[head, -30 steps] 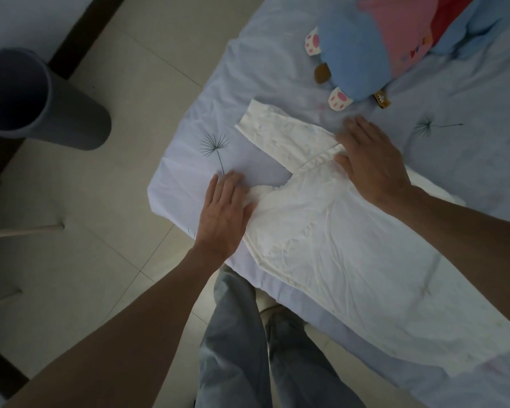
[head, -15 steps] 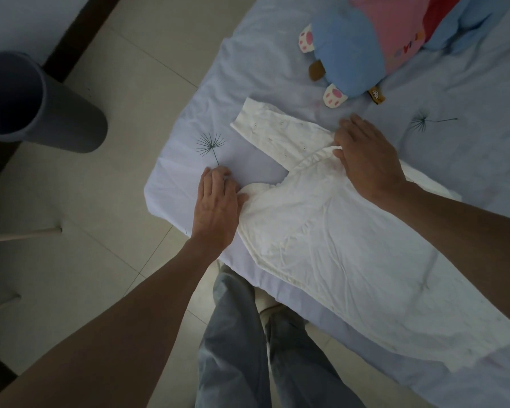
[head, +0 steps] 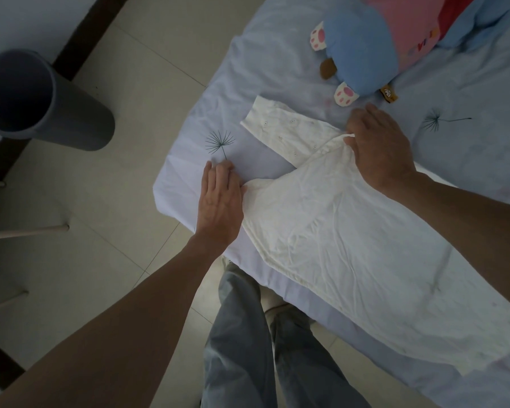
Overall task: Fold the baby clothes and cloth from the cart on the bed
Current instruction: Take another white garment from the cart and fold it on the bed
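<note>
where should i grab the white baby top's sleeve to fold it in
Pinch the sleeve at its cuff end, coming from the corner side of the bed with the left hand. It lies flat and straight, away from the body of the white baby top, nothing on it, while the right hand rests where it joins, likely a ready hinge.

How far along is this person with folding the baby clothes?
Early on. Done: the white baby garment lies spread flat on the bed. In hand: the left hand rests flat at its edge and the right hand presses on it. Left: no finished fold or folded pile shows.
</note>
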`<control>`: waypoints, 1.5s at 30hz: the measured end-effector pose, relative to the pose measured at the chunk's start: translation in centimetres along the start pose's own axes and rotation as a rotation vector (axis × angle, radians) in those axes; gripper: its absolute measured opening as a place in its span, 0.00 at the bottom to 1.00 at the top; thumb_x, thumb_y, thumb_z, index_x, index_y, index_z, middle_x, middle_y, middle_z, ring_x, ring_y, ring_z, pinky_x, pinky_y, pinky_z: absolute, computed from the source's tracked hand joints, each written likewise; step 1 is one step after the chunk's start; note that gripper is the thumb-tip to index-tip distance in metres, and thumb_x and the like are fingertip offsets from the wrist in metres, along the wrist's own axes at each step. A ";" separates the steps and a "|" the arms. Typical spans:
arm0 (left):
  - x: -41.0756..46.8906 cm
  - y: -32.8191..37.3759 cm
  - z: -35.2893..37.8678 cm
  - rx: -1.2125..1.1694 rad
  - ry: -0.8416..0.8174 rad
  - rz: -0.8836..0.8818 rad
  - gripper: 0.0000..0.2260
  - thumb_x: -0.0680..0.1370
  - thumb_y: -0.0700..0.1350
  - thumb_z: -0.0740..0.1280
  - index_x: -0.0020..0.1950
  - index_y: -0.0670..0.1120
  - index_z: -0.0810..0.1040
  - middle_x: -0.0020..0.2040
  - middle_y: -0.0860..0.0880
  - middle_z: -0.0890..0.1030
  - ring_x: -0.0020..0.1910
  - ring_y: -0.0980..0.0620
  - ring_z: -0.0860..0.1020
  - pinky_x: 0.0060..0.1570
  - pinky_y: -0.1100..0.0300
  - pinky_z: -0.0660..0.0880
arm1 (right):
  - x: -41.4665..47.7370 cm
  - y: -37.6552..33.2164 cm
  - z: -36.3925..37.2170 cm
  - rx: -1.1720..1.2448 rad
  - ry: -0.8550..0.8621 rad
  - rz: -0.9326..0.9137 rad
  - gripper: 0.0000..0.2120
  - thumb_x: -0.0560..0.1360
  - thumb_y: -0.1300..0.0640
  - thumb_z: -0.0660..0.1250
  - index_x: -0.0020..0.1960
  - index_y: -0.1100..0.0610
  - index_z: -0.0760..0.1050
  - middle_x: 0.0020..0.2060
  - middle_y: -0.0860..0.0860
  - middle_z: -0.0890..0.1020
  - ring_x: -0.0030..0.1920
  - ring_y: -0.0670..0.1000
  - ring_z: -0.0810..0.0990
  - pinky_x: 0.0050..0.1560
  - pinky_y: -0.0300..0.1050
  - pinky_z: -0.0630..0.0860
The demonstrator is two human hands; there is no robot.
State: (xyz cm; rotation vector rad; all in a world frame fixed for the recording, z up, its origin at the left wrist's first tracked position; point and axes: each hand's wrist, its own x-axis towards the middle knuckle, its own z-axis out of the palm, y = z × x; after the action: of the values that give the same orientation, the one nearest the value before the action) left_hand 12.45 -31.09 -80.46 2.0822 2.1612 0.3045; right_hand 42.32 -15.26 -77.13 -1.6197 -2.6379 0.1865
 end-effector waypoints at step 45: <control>7.2 2.8 -1.2 0.204 -0.174 0.373 0.35 0.87 0.66 0.51 0.88 0.48 0.48 0.88 0.43 0.47 0.87 0.37 0.47 0.82 0.33 0.49 | -3.0 -3.6 -0.1 0.036 -0.235 0.471 0.45 0.79 0.24 0.46 0.87 0.47 0.42 0.85 0.65 0.45 0.85 0.66 0.47 0.83 0.64 0.51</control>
State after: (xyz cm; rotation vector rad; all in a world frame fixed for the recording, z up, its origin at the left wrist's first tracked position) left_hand 14.64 -23.85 -78.32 2.5153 1.7642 -0.0676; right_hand 40.47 -19.56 -76.54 -2.3083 -2.3274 0.4604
